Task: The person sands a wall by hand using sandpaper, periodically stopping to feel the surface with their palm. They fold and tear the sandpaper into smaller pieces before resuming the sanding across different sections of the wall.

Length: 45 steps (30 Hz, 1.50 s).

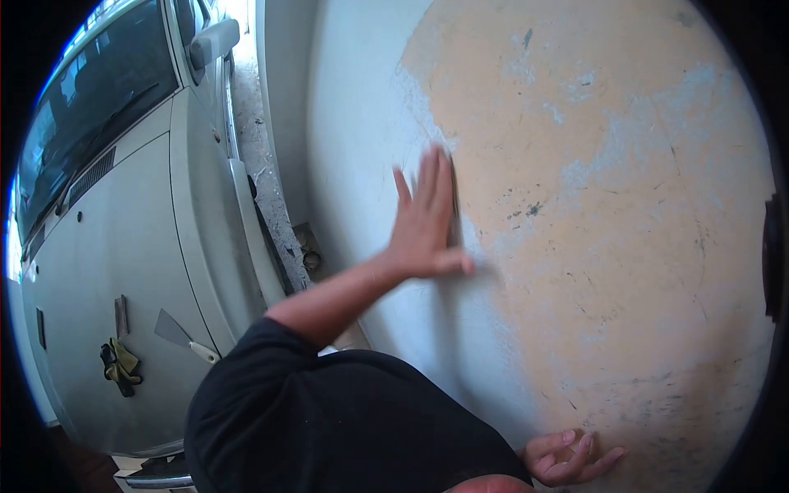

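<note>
My left hand (423, 218) is raised in front of the wall (592, 181), back toward the camera, fingers stretched upward and thumb out to the right. It lies over the border between white paint and a bare peach-coloured patch. A thin dark edge shows along its index finger; what it belongs to, if anything, I cannot make out. Low at the right, my right hand (571, 460) is near the scuffed lower part of the wall, fingers apart and loosely curled, with nothing visible in it.
A pale car (123, 222) stands at the left. On its hood lie a scraper (185, 335), yellow-and-black gloves (122, 366) and a small flat strip (122, 316). A narrow strip of littered floor (261, 164) runs between car and wall. A dark object (772, 259) sits at the right edge.
</note>
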Available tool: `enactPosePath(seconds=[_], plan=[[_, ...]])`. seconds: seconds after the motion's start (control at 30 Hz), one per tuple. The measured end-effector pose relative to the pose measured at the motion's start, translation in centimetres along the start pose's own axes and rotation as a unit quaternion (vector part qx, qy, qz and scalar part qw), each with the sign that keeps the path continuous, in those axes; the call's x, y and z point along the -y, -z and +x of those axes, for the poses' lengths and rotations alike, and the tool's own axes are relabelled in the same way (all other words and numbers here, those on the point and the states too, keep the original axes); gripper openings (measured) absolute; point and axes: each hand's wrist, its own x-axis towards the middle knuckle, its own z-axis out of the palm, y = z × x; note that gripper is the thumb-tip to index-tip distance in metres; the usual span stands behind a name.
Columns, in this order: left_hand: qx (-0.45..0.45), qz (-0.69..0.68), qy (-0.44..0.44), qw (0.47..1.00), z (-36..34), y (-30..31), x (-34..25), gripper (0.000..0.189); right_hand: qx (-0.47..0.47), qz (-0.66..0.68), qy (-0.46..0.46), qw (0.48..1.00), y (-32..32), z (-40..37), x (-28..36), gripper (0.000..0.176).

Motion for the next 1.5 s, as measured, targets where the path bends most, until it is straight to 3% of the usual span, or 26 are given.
enactPosePath(seconds=[0.1, 0.17, 0.27, 0.33, 0.4, 0.43, 0.5, 0.63, 0.7, 0.77, 0.83, 0.9, 0.97, 1.07, 1.1, 1.13, 1.17, 1.2, 1.3, 1.4, 1.5], plan=[[-0.075, 0.022, 0.074, 0.994, 10.3, 3.6, 4.7, 0.106, -0.005, 0.004, -0.022, 1.000, 0.4, -0.8, -0.1, 0.023], [-0.108, -0.075, 0.150, 0.980, 15.9, 6.2, 8.9, 0.092, -0.010, -0.001, -0.013, 1.000, 0.5, -0.7, -0.2, 0.023], [-0.128, -0.055, 0.136, 0.981, 15.5, 5.3, 9.9, 0.090, -0.054, 0.040, 0.007, 0.998, -0.8, -0.5, -0.8, 0.024], [-0.089, 0.022, 0.102, 0.991, 10.5, 3.0, 7.5, 0.101, -0.095, 0.085, 0.017, 0.992, -1.5, -0.5, -1.1, 0.026], [-0.023, 0.007, 0.064, 0.998, 4.3, 1.2, 3.7, 0.129, -0.090, 0.086, 0.029, 0.992, -1.3, -0.5, -1.4, 0.024], [0.006, -0.029, 0.064, 0.998, 2.6, 1.6, 1.2, 0.133, -0.087, 0.087, 0.037, 0.992, -1.2, -0.5, -1.7, 0.023], [0.005, 0.004, 0.030, 1.000, 4.2, 2.3, 2.2, 0.136, -0.075, 0.088, 0.054, 0.992, -1.1, -0.6, -2.1, 0.022], [-0.088, 0.018, 0.039, 0.995, 15.1, 6.0, 7.0, 0.103, -0.047, 0.085, 0.082, 0.992, -0.9, 0.1, -2.5, 0.020], [-0.041, -0.126, 0.102, 0.986, 19.7, 9.4, 8.3, 0.095, -0.067, 0.042, 0.103, 0.992, -1.4, 1.0, -2.2, 0.021], [-0.068, -0.145, 0.097, 0.982, 20.1, 9.1, 8.3, 0.091, -0.055, 0.062, 0.077, 0.994, -0.7, -0.4, -2.7, 0.021], [-0.108, -0.072, 0.025, 0.991, 17.1, 6.7, 7.2, 0.108, -0.044, 0.080, 0.044, 0.995, -1.1, -1.5, -3.0, 0.020], [-0.066, -0.029, -0.040, 0.997, 11.3, 4.9, 3.4, 0.124, -0.052, 0.070, 0.032, 0.996, -1.4, -2.0, -2.5, 0.020], [-0.007, -0.039, -0.015, 0.999, 8.7, 4.8, 0.3, 0.137, -0.061, 0.068, 0.020, 0.996, -2.2, -2.4, -1.8, 0.020], [-0.057, 0.059, -0.025, 0.996, 14.9, 6.7, 3.1, 0.125, -0.058, 0.095, 0.013, 0.994, -3.2, -2.7, -1.0, 0.021], [-0.062, 0.024, 0.008, 0.998, 18.1, 8.4, 3.6, 0.116, -0.058, 0.100, 0.013, 0.993, -3.3, -3.0, -1.0, 0.021], [-0.009, -0.034, 0.051, 0.998, 21.1, 10.8, 4.3, 0.113, -0.059, 0.100, 0.013, 0.993, -3.2, -3.0, -1.1, 0.021], [-0.032, -0.035, 0.084, 0.995, 23.6, 11.5, 5.8, 0.093, -0.061, 0.097, 0.012, 0.993, -3.1, -2.9, -1.2, 0.021], [-0.053, -0.073, 0.100, 0.991, 25.0, 11.8, 6.5, 0.095, -0.063, 0.092, 0.011, 0.994, -3.0, -2.9, -1.3, 0.021], [-0.056, -0.050, 0.103, 0.992, 21.7, 10.1, 5.1, 0.098, -0.069, 0.076, 0.001, 0.995, -2.4, -2.9, -1.6, 0.022], [-0.065, 0.006, 0.023, 0.998, 11.3, 4.4, 5.1, 0.119, -0.076, 0.068, -0.016, 0.995, -2.0, -3.3, -1.2, 0.022], [0.047, -0.087, 0.121, 0.988, 1.9, 2.2, 1.5, 0.132, -0.091, 0.060, -0.021, 0.994, -2.6, -3.3, -0.9, 0.023]])
